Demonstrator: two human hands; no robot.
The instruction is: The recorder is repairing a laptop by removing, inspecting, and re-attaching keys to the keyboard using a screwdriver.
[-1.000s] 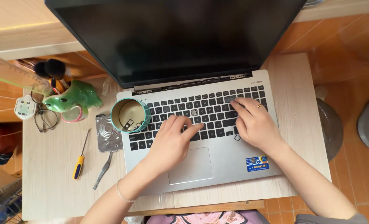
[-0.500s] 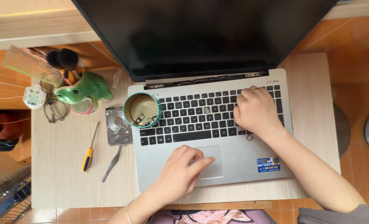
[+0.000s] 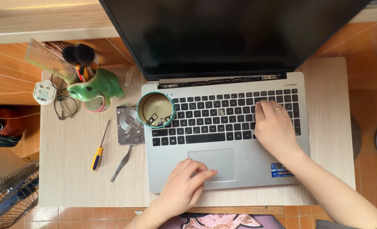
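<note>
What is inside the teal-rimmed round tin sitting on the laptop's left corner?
The tin has a pale inner base with a few small dark metal parts near its lower right wall. The laptop surface and keys beneath it are covered.

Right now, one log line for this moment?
left hand: fingertips on touchpad | right hand: on laptop keyboard | screwdriver: untouched

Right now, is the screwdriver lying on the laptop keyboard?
No, the screwdriver lies on the table left of the laptop, beside the tweezers.
</note>
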